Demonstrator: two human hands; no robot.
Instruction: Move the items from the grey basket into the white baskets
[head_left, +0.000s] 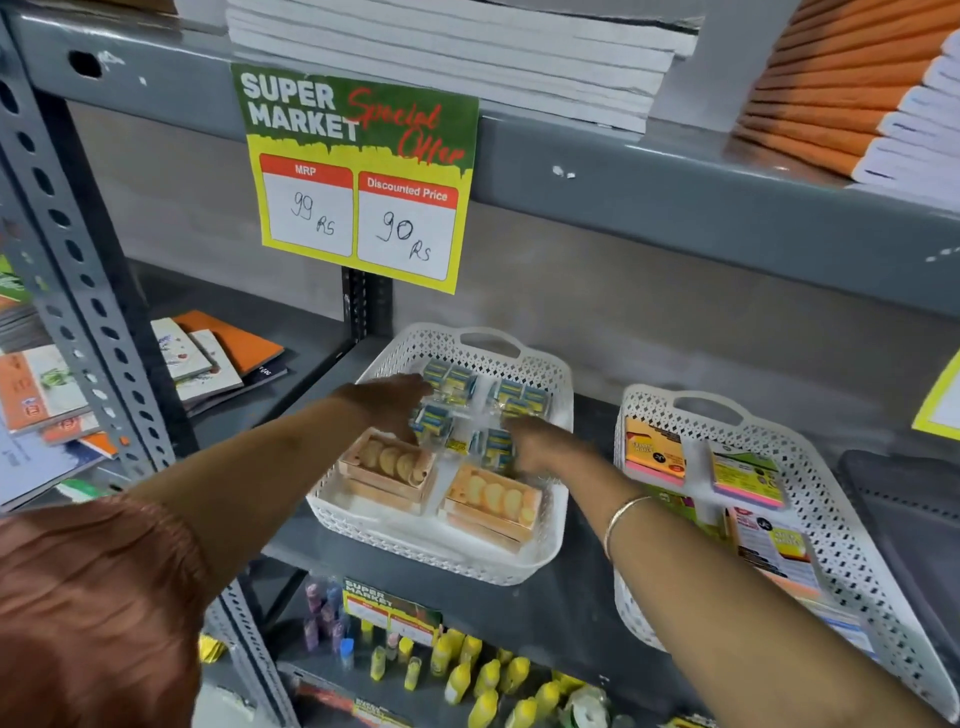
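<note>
1. On the middle grey metal shelf (519, 613), I see both bare arms stretched forward into the left white perforated plastic basket (545, 540), forearms converging from the lower corners of the view.
2. My left hand (387, 402) reaches palm down from the left, fingers extended toward the back half of that basket, lying over the cluster of small blue-and-yellow packets in clear wrap (467, 410).
3. My right hand (540, 447), with a thin gold bangle (623, 519) on the wrist, comes in from the right and rests on the same cluster at its near right edge.
4. Motion blur hides the fingertips, so I cannot tell whether either hand is pinching a packet or merely touching the wrap.
5. The packets sit in rows across the basket's rear half, their long sides running roughly left to right.
6. Two orange-tan rectangular boxes with pale oval shapes on top (441, 483) fill the front half, side by side, long axes across the basket.
7. A second white perforated basket (644, 410) stands just to the right, holding bright sticky-note pads (701, 462) and printed packs.
8. A dark grey basket (914, 519) shows at the far right edge; I cannot see its contents.
9. A green-and-yellow price sign (358, 176) hangs from the shelf above.
</note>
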